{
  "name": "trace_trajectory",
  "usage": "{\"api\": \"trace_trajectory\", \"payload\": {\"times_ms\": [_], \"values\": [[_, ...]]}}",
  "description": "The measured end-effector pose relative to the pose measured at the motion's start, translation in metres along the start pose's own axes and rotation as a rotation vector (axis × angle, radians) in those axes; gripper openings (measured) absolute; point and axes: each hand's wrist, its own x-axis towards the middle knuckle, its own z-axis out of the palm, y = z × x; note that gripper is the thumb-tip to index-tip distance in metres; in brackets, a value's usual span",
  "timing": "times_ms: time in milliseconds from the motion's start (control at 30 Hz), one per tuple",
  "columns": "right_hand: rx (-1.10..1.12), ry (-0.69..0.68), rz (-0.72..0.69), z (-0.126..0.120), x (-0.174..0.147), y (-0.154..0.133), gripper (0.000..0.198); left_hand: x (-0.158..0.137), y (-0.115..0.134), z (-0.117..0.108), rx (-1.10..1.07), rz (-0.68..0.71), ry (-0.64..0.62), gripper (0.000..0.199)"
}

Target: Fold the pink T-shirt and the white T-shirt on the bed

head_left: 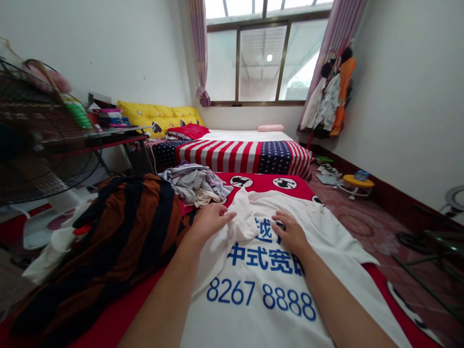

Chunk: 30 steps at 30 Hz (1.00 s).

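Shirt (259,316) near sheet edge (380,286), floor (369,229) beyond

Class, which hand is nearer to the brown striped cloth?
Left. The left hand is beside the brown striped cloth; the right hand is farther right, over the white shirt.

White T-shirt (268,281), lettered and numbered in blue; beneath it a red cover (260,180) with white discs bearing black figures; along that cover's left edge, a garment (145,227) in broad brown and navy stripes; at its far left corner, a clothes pile (197,181) in greys, lilac and beige; beyond, a bedspread (232,155) of red and white stripes with white-starred navy panels; at that bed's far left corner, yellow cushions (141,115) with black-and-white motifs.
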Motion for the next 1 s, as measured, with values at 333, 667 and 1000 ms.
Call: {"api": "trace_trajectory", "payload": {"times_ms": [333,667,1000], "values": [[-0.002,-0.021,0.000,-0.002,-0.001,-0.001,0.031,0.004,0.010,0.037,-0.139,0.044,0.098,0.019],[-0.002,-0.020,0.006,-0.003,0.000,-0.003,0.030,0.030,-0.046,-0.016,-1.343,-0.175,1.025,0.020],[-0.026,-0.027,0.008,-0.002,0.000,-0.003,0.028,0.015,-0.051,-0.039,-0.534,0.025,1.411,0.037]]}}
